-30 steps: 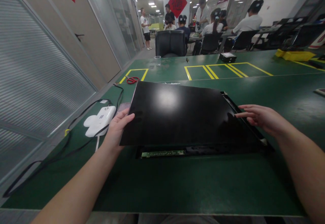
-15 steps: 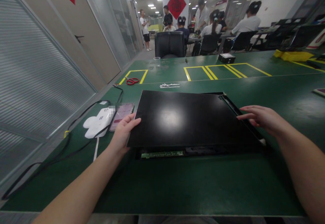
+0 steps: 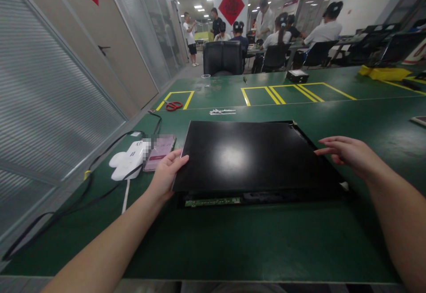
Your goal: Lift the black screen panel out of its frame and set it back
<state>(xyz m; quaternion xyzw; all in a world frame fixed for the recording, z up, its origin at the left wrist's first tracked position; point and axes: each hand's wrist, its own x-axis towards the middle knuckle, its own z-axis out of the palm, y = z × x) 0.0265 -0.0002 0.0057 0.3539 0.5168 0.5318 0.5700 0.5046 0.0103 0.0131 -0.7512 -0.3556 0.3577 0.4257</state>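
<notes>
A large black display panel (image 3: 246,155) lies almost flat over its black frame (image 3: 299,130) on the green table (image 3: 233,240). A green circuit strip (image 3: 213,202) shows under its near edge. My left hand (image 3: 168,173) grips the panel's left edge, thumb on top and fingers beneath. My right hand (image 3: 348,153) hovers with fingers spread by the panel's right edge, holding nothing.
A phone (image 3: 159,151) and a white power strip (image 3: 128,160) with black cables lie left of the panel. Red scissors (image 3: 173,105), a clear cup (image 3: 206,80) and a small black box (image 3: 297,76) sit farther back. Several people sit and stand at the far tables.
My left hand has lowered the panel's raised left side down towards the frame, uncovering the phone. My right hand has hardly moved.
</notes>
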